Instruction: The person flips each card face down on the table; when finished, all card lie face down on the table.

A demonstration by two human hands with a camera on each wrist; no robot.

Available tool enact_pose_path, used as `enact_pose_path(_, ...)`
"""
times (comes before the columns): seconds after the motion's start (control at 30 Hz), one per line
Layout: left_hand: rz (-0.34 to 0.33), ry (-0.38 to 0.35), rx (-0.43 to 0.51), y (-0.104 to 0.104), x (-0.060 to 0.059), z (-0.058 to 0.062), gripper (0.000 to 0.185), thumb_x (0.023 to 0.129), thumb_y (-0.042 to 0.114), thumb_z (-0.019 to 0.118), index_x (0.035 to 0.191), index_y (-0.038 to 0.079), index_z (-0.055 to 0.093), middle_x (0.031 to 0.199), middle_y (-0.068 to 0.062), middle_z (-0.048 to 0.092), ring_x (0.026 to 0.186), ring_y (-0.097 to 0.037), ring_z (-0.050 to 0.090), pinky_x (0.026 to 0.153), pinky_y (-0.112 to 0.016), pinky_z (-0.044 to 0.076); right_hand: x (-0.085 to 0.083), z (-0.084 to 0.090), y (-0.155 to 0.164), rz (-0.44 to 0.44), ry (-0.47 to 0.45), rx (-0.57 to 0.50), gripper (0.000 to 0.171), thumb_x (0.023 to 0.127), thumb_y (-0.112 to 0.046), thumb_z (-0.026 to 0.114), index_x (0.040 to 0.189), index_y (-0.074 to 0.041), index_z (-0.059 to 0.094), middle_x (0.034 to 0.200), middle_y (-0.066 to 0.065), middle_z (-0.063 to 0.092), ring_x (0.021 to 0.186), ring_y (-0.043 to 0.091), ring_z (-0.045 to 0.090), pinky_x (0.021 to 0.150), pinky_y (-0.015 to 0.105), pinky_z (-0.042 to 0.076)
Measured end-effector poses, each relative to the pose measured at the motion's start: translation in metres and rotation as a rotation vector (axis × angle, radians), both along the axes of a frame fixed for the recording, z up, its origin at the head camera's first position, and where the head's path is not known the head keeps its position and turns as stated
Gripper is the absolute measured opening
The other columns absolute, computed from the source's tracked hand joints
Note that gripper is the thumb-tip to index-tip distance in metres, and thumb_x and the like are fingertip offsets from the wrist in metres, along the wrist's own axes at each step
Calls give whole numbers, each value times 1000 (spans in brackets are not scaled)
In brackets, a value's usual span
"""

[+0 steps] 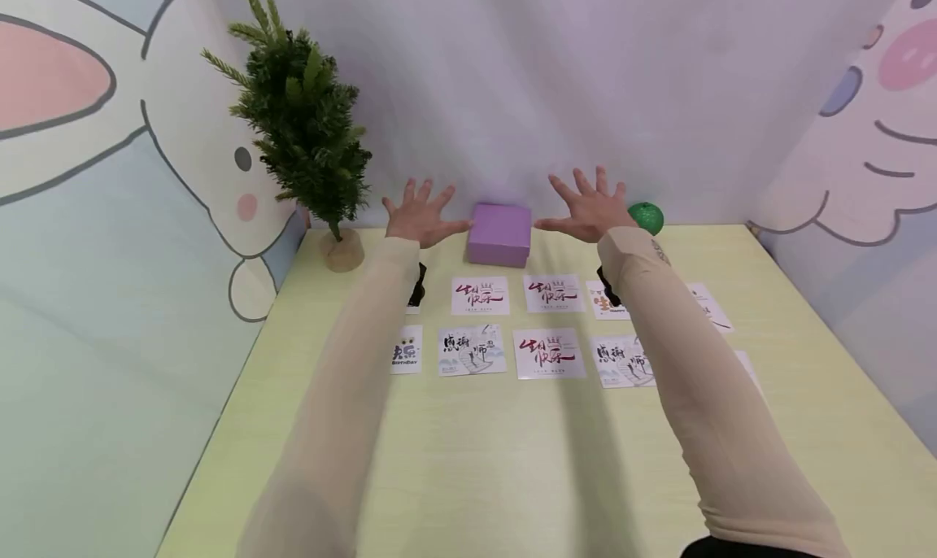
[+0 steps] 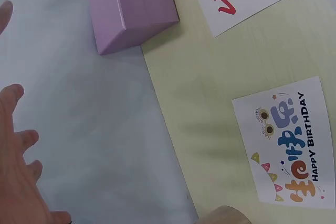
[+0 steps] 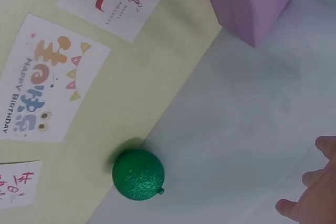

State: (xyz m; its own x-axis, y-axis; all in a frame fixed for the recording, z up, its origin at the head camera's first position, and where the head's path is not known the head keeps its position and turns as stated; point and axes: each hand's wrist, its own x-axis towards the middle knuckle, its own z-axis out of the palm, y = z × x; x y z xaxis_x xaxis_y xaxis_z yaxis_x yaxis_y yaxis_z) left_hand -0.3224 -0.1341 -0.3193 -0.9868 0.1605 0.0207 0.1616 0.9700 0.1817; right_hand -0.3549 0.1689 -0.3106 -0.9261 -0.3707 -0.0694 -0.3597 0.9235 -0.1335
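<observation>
Flanking purple box (image 1: 499,237): left hand (image 1: 421,216), right hand (image 1: 591,210), both splayed; tree (image 1: 303,127), green ball (image 1: 647,217) outward; cards (image 1: 480,296) nearer.

Ten cards (image 1: 472,350), one purple box (image 1: 499,234), one green ball (image 1: 647,217), one small tree (image 1: 303,119) — and one surface (image 1: 468,444).
Two rows of five cards, several partly covered by two sleeves (image 1: 351,379): three with large red lettering in full view from the head, two with dark script over a line drawing, three multicoloured birthday ones — and two at the right end, one red-lettered, the other too hidden to read. The tree has one wooden base (image 1: 342,252).
</observation>
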Motion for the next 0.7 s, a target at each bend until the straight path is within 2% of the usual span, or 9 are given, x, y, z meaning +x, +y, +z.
enact_pose_path(0.1,-55,-28,19,-7,2,-1,83,87,71,45,155,31,16,163,-11,10,150,-37,0,107,-76,7,-1,-2,-18,77,13,-27,95,85,-76,40,156,-25,3,162,17,-5,145,45,-17,111,70,-5)
enact_pose_path(0.2,-118,-69,25,-16,9,-5,80,88,63,53,154,28,23,162,-11,16,150,-35,8,108,-74,12,5,-10,-39,198,25,-76,92,90,-62,50,156,-12,10,161,21,4,148,44,-3,116,62,3)
enact_pose_path(0.3,-179,-98,31,-37,21,-8,71,89,49,61,149,20,36,157,-13,29,145,-34,23,108,-68,23,14,-24,-71,317,3,-134,86,93,-50,56,153,-3,18,159,23,16,146,43,15,117,56,15)
enact_pose_path(0.37,-217,-121,72,-54,32,-14,61,90,36,65,142,13,46,150,-15,40,138,-34,36,107,-60,32,21,-36,-90,385,-29,-145,81,92,-43,60,151,0,24,156,24,24,143,42,26,116,53,22)
enact_pose_path(0.5,-231,-162,154,-89,49,-35,49,89,17,67,134,5,54,137,-16,53,126,-32,50,103,-46,42,33,-60,-129,540,-22,-70,71,90,-37,65,145,0,38,149,23,39,136,39,40,112,49,33)
enact_pose_path(0.6,-198,-160,188,-108,56,-56,51,86,12,70,134,1,53,137,-17,54,127,-33,50,104,-45,42,40,-75,-155,620,-16,-20,67,90,-35,67,143,-2,43,146,22,43,133,37,45,110,48,37)
enact_pose_path(0.7,-172,-167,191,-120,62,-77,61,83,12,74,138,0,49,141,-20,49,131,-35,45,108,-47,38,45,-92,-179,660,-50,-1,66,88,-35,68,142,-4,44,147,22,41,133,38,44,109,49,37)
